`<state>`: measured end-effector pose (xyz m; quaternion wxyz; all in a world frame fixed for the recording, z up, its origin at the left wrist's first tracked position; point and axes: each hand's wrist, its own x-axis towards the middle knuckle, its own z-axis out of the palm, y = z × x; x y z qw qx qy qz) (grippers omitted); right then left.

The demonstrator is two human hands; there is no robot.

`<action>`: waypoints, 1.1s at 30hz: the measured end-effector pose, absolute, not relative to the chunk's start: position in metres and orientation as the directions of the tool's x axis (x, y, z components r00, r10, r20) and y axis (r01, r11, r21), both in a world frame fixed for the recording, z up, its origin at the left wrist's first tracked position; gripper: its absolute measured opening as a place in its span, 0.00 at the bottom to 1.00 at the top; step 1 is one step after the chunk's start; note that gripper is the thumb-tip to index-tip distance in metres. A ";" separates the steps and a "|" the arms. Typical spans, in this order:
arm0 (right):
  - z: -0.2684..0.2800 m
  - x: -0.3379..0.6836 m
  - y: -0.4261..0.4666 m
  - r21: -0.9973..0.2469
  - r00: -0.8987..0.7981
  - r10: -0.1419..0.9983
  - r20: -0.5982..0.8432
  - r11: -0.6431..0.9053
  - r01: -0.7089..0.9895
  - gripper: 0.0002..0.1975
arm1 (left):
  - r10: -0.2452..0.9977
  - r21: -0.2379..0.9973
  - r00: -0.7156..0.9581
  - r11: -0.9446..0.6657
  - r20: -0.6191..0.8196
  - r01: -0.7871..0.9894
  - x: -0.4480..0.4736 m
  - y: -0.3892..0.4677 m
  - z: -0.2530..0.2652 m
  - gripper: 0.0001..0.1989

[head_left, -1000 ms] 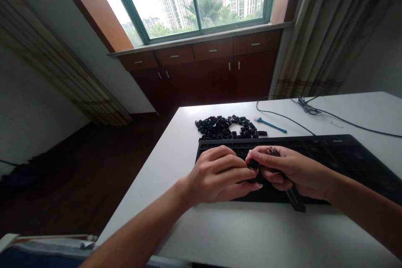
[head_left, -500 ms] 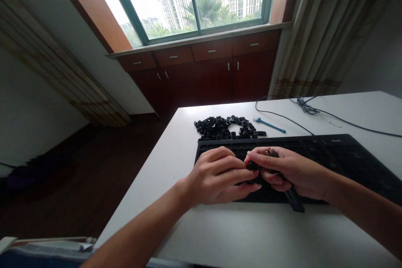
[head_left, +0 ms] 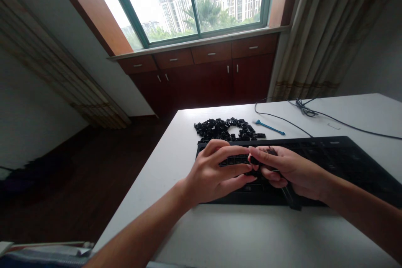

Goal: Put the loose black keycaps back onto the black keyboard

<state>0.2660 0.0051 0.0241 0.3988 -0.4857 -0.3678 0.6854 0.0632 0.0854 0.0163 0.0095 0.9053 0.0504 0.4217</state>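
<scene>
My right hand (head_left: 292, 169) is closed around a long, slim black tool (head_left: 290, 197) whose flat end sticks out below the palm; fingers hide its other end, so its kind is unclear. At that hand's thumb and fingertips sits a small black keycap (head_left: 253, 160). My left hand (head_left: 212, 171) has its fingers stretched and spread, their tips beside the keycap and against the right fingertips. Both hands are over a black keyboard (head_left: 339, 155), whose left part shows bare key sockets. Behind it lies a heap of loose black keycaps (head_left: 216, 127).
A blue stick-like tool (head_left: 270, 127) lies behind the keyboard. A black cable (head_left: 306, 111) loops across the back of the white table (head_left: 150, 184), near a thin bent wire (head_left: 333, 126). The table's left edge drops to a dark floor.
My left fingers have straightened and spread, drawing slightly left from the keycap, which now sits at the right fingertips. The right hand with its tool has barely moved.
</scene>
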 end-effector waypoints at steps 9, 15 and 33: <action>0.020 0.266 0.006 -0.940 -0.033 0.960 -0.277 -0.278 -0.199 0.24 | 0.135 0.136 0.690 -0.989 0.711 0.054 0.066 0.089 0.009 0.09; 0.018 0.268 0.011 -0.966 0.043 0.984 -0.172 -0.160 -0.205 0.22 | 0.206 0.245 0.720 -0.968 0.663 0.051 0.067 0.091 0.007 0.12; 0.023 0.261 0.011 -0.981 0.154 0.987 0.054 0.024 0.192 0.17 | 0.385 0.525 0.722 -0.850 0.575 0.035 0.073 0.082 0.004 0.09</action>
